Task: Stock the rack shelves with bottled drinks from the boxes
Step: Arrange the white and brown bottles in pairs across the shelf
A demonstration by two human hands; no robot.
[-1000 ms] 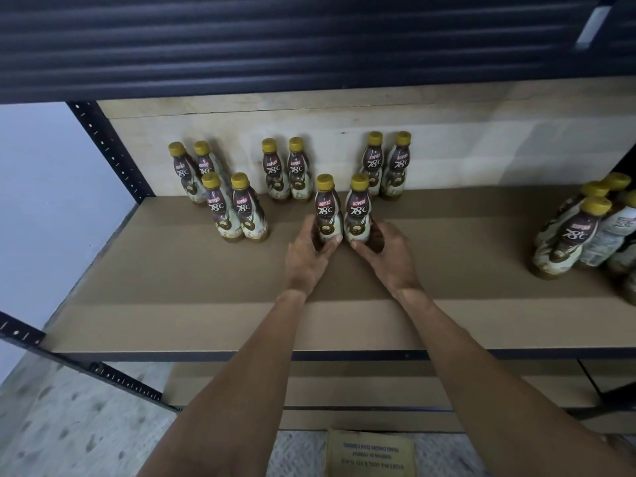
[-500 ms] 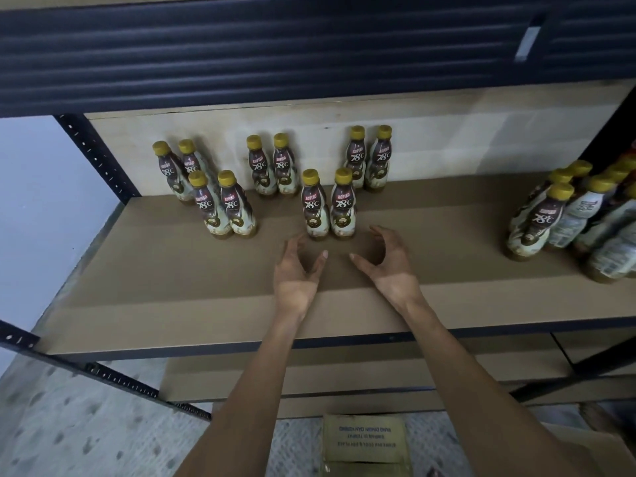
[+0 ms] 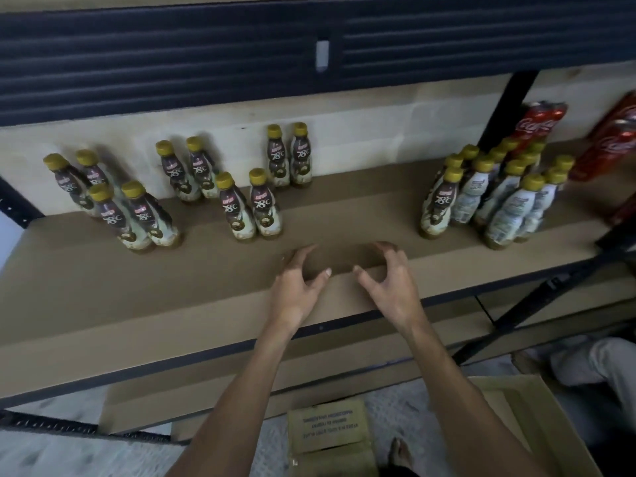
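Note:
Gold-capped coffee bottles stand in pairs on the cardboard-lined shelf (image 3: 103, 287). The nearest pair (image 3: 253, 210) stands just beyond my hands. Both hands hover empty over the shelf's front part: my left hand (image 3: 297, 285) and my right hand (image 3: 389, 280), fingers loosely curled, thumbs facing each other, touching no bottle. More pairs stand at the far left (image 3: 134, 218) and against the back wall (image 3: 289, 156). A cluster of similar bottles (image 3: 495, 197) stands to the right.
Red cola cans (image 3: 540, 123) lie at the shelf's right end behind a dark upright post (image 3: 506, 108). An open cardboard box (image 3: 509, 428) sits on the floor at lower right, a small box flap (image 3: 328, 425) below my arms. Another person's leg (image 3: 592, 363) is at right.
My hands let go of the nearest bottle pair and drew back toward the shelf's front edge. The view swung right, bringing the cola cans and the floor box into sight.

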